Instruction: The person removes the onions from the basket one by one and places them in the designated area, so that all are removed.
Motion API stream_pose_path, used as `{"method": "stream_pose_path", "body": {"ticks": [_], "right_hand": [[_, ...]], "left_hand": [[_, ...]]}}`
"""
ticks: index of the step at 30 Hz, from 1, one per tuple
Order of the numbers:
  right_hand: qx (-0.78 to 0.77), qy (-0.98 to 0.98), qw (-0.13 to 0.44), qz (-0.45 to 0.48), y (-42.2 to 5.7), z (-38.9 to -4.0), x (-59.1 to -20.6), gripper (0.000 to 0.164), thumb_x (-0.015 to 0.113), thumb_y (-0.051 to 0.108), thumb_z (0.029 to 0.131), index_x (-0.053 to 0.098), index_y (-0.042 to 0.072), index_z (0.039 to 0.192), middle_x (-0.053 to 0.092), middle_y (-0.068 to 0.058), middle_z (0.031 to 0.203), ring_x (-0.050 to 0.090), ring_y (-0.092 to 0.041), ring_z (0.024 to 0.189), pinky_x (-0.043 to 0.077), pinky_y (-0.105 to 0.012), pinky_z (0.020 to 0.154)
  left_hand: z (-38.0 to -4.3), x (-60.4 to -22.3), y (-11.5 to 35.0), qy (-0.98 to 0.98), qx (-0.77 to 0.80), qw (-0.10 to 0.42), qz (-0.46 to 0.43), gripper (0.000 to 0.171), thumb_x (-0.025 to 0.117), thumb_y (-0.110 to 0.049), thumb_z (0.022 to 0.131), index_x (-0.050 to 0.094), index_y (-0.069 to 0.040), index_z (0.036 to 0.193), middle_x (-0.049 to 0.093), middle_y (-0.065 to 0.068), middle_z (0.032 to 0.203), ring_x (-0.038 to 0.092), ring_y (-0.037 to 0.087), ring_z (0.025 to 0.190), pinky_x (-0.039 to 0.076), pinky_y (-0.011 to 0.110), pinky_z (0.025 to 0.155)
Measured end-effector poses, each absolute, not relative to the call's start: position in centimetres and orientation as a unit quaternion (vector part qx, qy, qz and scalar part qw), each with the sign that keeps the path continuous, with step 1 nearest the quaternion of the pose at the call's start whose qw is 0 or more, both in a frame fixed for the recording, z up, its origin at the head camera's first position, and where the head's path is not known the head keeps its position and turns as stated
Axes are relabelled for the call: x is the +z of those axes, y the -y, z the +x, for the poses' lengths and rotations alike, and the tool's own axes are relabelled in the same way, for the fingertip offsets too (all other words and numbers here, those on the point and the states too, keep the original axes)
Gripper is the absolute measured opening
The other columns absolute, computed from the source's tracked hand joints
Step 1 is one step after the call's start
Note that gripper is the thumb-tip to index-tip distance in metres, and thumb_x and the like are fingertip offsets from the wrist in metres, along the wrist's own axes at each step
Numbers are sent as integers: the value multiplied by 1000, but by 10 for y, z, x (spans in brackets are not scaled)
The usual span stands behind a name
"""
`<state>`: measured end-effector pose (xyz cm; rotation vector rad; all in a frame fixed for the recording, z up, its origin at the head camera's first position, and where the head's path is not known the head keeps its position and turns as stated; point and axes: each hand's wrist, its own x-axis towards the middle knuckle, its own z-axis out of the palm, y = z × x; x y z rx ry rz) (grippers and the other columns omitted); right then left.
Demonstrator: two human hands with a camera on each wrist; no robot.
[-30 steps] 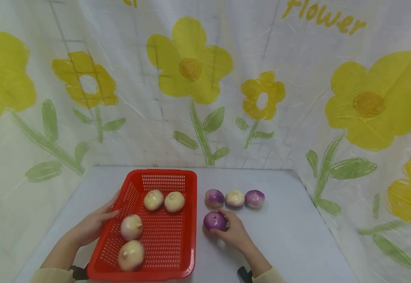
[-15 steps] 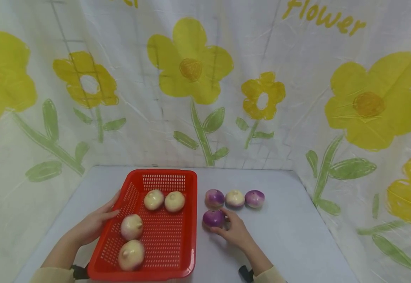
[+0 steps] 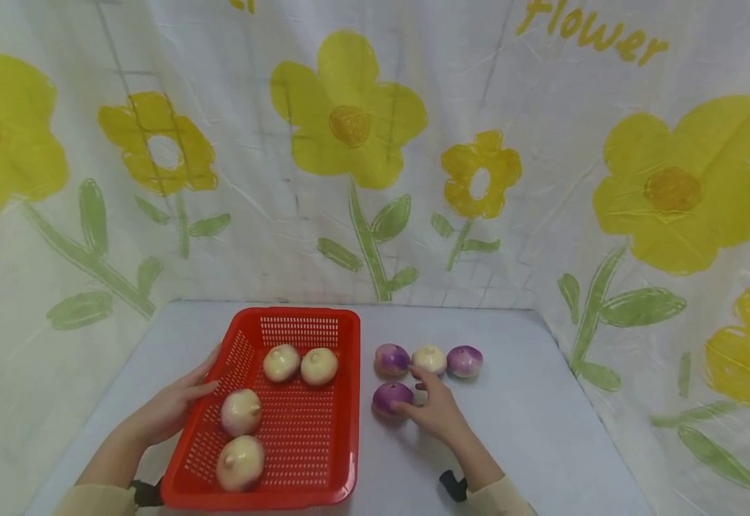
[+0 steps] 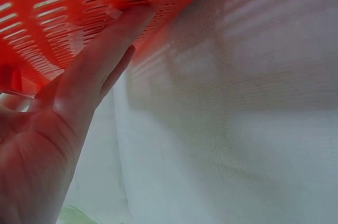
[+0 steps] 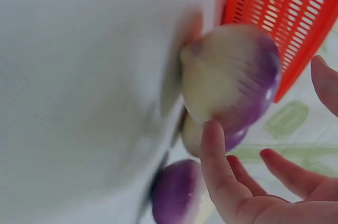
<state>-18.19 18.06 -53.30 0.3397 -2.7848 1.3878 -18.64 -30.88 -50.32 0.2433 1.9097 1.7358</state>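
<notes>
My left hand (image 3: 168,412) lies along the left side of the red plastic basket (image 3: 353,430). In the left wrist view its straight fingers (image 4: 100,60) rest against the slotted outer wall. Two turnips sit at the back of the basket and two along its left side, pale ends up. Right of the basket, a purple turnip (image 3: 388,396) stands on the table, just in front of a row of three. My right hand (image 3: 441,414) is beside it, fingers spread and slightly bent, holding nothing. The right wrist view shows this turnip's pale lower part (image 5: 222,76) near my fingertips.
The back row has a purple turnip (image 3: 391,360), a pale-topped one (image 3: 429,358) and another purple one (image 3: 465,361). Behind the white table (image 3: 530,430) hangs a curtain (image 3: 543,143) with yellow flowers.
The front purple turnip has shifted slightly back towards the row. My right hand has let go of it, spread its fingers and moved a little right. My left hand stays on the basket.
</notes>
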Motion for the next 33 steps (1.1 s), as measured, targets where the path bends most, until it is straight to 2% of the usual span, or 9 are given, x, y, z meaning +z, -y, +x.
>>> {"method": "stream_pose_path", "body": {"ticks": [4,9,15,18,21,23,27,30,33], "right_hand": [[443,891,10,100,-181,-187,-526,82,83,40,82,49,2,146,57,-22,142,59,-42,124,55,-52,94],[477,873,12,100,-179,-192,-515,80,85,31,81,49,2,146,55,-23,143,55,-45,128,53,-55,96],[502,859,6,106,-169,-197,-495,79,86,32,80,50,8,146,54,-22,144,57,-48,124,58,-48,90],[488,866,1,107,-162,-199,-483,80,85,40,80,51,15,147,55,-17,145,57,-44,125,56,-52,93],[481,869,2,121,-153,-202,-474,81,85,42,80,50,15,148,54,-16,146,55,-41,129,52,-56,98],[476,870,0,128,-146,-203,-468,82,85,42,79,50,16,148,54,-14,146,55,-39,130,49,-58,102],[461,875,-15,148,-129,-206,-459,84,85,45,78,49,18,149,56,-12,145,56,-33,129,47,-57,104],[460,872,-35,162,-116,-207,-454,85,84,47,78,48,19,150,58,-11,142,62,-31,119,55,-51,95],[468,865,-55,172,-104,-207,-449,85,83,48,79,47,20,151,56,-11,145,64,-32,114,58,-44,89]], "left_hand": [[-187,-504,308,-714,641,268,86,67,34,-25,111,-9,-42,160,-12,9,170,35,16,145,51,37,103],[-188,-505,306,-715,641,265,85,68,35,-26,110,-8,-42,160,-12,8,170,14,40,152,50,39,104],[-189,-504,306,-716,639,267,90,67,34,-24,111,-9,-41,160,-13,7,170,17,36,152,50,35,104],[-188,-504,306,-711,643,270,89,68,33,-23,111,-10,-41,160,-15,6,170,10,39,152,49,33,104],[-187,-504,305,-707,647,271,87,68,33,-23,111,-10,-40,160,-16,6,170,4,41,152,48,32,103],[-186,-503,305,-708,646,271,87,68,33,-23,111,-10,-40,160,-15,7,170,8,39,153,49,33,104],[-186,-503,307,-713,641,268,92,67,33,-24,111,-10,-40,160,-14,8,170,28,22,149,49,35,104],[-186,-503,308,-711,642,269,99,67,32,-24,111,-11,-40,160,-15,9,170,35,10,142,50,36,104],[-186,-504,308,-707,645,271,102,67,32,-24,111,-11,-40,160,-16,9,169,37,6,140,50,35,104]]}}
